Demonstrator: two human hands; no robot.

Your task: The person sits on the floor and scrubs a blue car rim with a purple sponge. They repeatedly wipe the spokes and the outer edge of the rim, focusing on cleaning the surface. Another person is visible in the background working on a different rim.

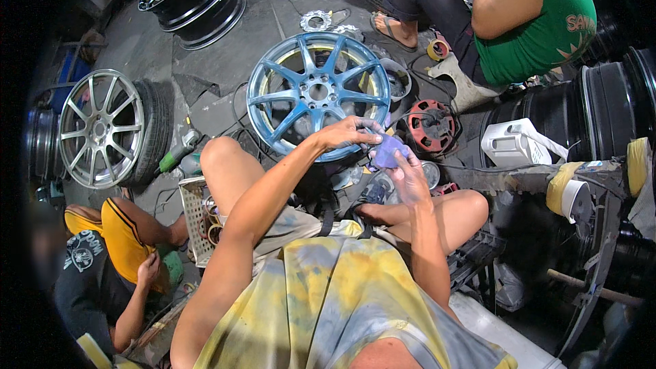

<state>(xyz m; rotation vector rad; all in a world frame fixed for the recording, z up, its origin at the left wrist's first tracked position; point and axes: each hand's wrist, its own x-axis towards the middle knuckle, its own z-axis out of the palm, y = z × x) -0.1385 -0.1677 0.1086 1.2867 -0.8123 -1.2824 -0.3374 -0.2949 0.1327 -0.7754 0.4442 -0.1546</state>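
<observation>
A small folded purple sheet [389,153], which looks like sandpaper, is between my hands above the near right edge of a wheel rim. My left hand [352,134] pinches its upper left side with the fingertips. My right hand [411,179] grips it from the lower right, thumb and fingers closed. Pale dust coats the fingers of both hands. Just beyond them, the blue multi-spoke wheel rim [277,98] lies face up in front of my knees, its near right edge partly covered by my left hand.
A silver rim [101,126] leans against a tyre at left, near a green angle grinder [179,150]. To the right are a red cable reel [430,127] and a white plastic container [516,143]. One person in green [533,34] sits far right; another [102,280] crouches lower left.
</observation>
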